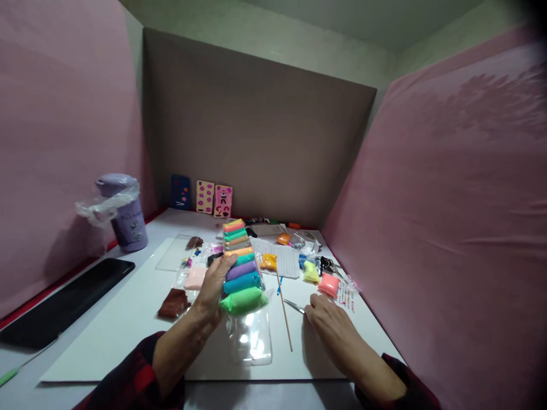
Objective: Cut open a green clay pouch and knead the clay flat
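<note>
My left hand [217,279] is closed around a long strip of modelling clay packets [241,270], raised above the white board. The packets run from green at the near end through blue, purple and orange. My right hand [327,313] rests low over the board with curled fingers, closed on scissors [294,306] whose pointed metal blades stick out to the left; their handles are hidden. Under the strip lies a clear phone case [252,339]. Between the hands lies a thin wooden stick [285,319]. A coral clay packet [329,285] sits just beyond my right hand.
Brown clay [173,303] and pale pink clay [195,279] lie on the left. A yellow packet [311,272] and an orange packet [269,261] lie farther back. A purple tumbler [126,213] and a black phone-like slab [68,299] stand and lie left. Decorated phone cases [205,197] lean against the back wall.
</note>
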